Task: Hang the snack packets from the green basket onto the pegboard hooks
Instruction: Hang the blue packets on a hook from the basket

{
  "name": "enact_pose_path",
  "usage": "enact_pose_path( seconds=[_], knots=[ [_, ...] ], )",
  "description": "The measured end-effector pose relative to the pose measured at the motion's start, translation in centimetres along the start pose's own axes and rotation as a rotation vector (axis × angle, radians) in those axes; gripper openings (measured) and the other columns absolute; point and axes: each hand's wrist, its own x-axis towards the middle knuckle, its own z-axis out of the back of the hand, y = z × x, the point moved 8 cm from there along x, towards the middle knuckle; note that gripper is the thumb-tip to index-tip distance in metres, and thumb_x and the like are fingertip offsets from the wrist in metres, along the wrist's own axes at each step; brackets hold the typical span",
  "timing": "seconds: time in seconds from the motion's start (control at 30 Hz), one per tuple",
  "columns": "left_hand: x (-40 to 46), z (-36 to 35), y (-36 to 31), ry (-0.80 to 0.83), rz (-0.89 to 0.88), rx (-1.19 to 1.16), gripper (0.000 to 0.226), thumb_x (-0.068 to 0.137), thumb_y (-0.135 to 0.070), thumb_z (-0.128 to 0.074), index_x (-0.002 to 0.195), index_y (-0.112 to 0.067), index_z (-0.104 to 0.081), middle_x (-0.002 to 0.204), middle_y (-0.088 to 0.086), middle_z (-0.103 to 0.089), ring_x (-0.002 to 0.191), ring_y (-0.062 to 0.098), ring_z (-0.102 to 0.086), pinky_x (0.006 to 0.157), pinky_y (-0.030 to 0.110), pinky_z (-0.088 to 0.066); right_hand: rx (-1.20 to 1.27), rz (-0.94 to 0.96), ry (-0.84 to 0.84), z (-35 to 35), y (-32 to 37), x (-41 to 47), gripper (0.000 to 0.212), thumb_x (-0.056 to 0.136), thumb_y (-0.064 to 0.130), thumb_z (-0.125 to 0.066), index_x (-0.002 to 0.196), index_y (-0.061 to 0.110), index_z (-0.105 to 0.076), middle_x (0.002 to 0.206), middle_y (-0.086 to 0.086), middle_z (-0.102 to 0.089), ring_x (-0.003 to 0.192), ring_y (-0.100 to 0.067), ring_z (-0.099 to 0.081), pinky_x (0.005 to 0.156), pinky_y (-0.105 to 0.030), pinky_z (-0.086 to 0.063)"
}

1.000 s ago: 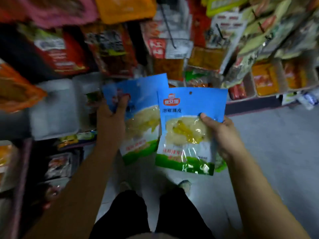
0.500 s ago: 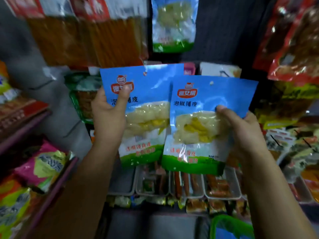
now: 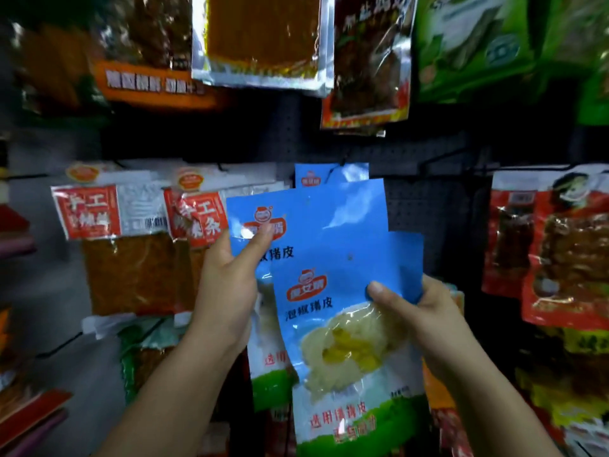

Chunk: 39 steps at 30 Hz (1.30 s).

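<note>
A single wide-angle view comes from the person's head, facing forward and slightly upward at a dark pegboard [image 3: 428,192] hung with snack packets. It sits close: both forearms rise from the bottom edge, and the left hand [image 3: 227,285] and right hand [image 3: 425,318] fill the centre. Hanging packets crowd the top and side edges, bent and blurred by the lens. No second view shares the scene.

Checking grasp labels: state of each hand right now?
Left hand: holding the rear blue packet, thumb across its front.
Right hand: holding the front blue packet, thumb on its front.
</note>
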Motion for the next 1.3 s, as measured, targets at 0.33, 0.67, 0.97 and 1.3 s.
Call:
enact_pose_path(
  seconds=[0.33,0.67,0.97,1.3],
  knots=[
    [8.2,-4.5,-1.2,0.059,-0.157,0.310,0.013,0.075,-0.017,-0.075,0.072,-0.028,-0.069,0.063,-0.008,-0.071,0.056,0.006,-0.067,0.048,0.016,-0.049,-0.053,0.118,-0.097,3.5,0.3,6.3,0.020,0.084,0.012,-0.068,0.068,0.023,-0.068,0.054,0.010,-0.065,0.044,0.002,-0.055,0.040,-0.013,-0.039],
    [11.8,-8.1,-1.8,0.049,-0.272,0.457,0.020,0.079,-0.023,-0.074,0.062,-0.032,-0.069,0.052,-0.006,-0.062,0.048,0.007,-0.057,0.049,0.024,-0.052,0.010,0.154,-0.148,4.5,0.0,8.7,0.008,0.080,0.024,-0.068,0.083,0.031,-0.071,0.078,0.004,-0.075,0.069,-0.014,-0.072,0.060,-0.029,-0.052],
    [13.1,-7.4,-0.1,-0.002,-0.179,0.493,0.018,0.080,-0.021,-0.073,0.064,-0.028,-0.069,0.060,-0.001,-0.068,0.055,0.014,-0.065,0.049,0.025,-0.054,-0.019,0.144,-0.121,4.3,-0.8,9.9,0.013,0.083,0.021,-0.068,0.083,0.033,-0.072,0.077,0.009,-0.075,0.067,-0.005,-0.070,0.055,-0.019,-0.050],
    [13.8,-7.5,1.0,-0.009,-0.185,0.558,0.016,0.081,-0.021,-0.072,0.066,-0.027,-0.068,0.076,0.018,-0.071,0.072,0.035,-0.068,0.057,0.043,-0.056,0.012,0.062,-0.142,4.1,-2.8,10.4,0.003,0.083,0.021,-0.069,0.083,0.019,-0.070,0.074,0.008,-0.074,0.065,-0.004,-0.068,0.057,-0.019,-0.047]
  ],
)
